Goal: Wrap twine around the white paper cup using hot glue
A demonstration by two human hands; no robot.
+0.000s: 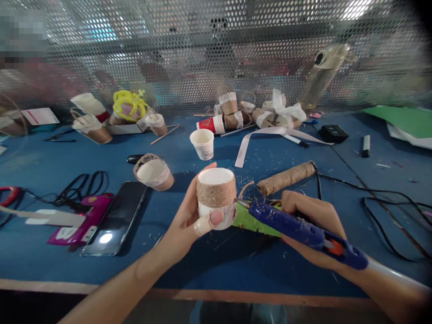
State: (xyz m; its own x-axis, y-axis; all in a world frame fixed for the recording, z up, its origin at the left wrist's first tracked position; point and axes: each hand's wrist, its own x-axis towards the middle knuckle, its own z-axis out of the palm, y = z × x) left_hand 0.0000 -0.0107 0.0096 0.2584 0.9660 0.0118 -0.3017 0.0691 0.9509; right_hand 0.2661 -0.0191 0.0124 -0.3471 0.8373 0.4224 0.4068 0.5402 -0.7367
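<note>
My left hand (197, 216) is wrapped round a white paper cup (216, 215), its thumb bandaged. Twine (218, 192) covers a band around the upper part of the cup, and a loose end sticks out at the right. In my right hand (310, 216) is a blue glue gun (286, 222), its metal nozzle at the cup's right side by the lower edge of the twine. A clear glue stick comes out of the gun's rear. Behind my right hand lies a roll of twine (286, 177). Under the nozzle there is a green piece (254, 219) on the table.
A twine-wrapped cup (155, 173), a plain cup (203, 144), a phone (114, 218) and a purple glue gun (83, 220) surround my hands. Black cables (378, 225) run at the right. Several small baskets (229, 105) and a bottle (322, 74) stand by the perforated metal screen (189, 58).
</note>
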